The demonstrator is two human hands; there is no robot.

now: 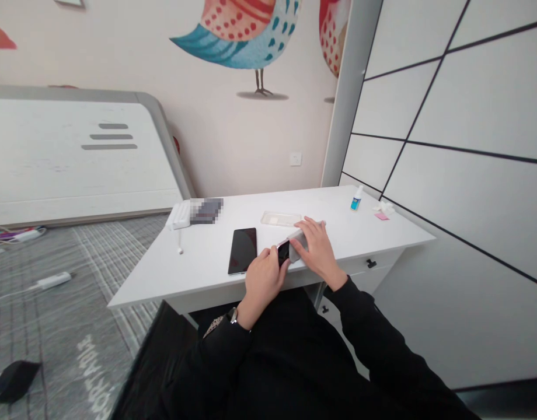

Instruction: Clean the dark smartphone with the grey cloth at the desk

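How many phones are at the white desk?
2. The flat phone lies on the desk, beside the left hand. The held phone is between the left hand and the right hand. Others may be hidden.

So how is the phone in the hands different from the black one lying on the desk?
The held phone is gripped by the left hand and right hand; the desk phone lies untouched. The held phone is tilted and mostly hidden; the desk phone lies flat, its whole screen showing. Both have dark screens.
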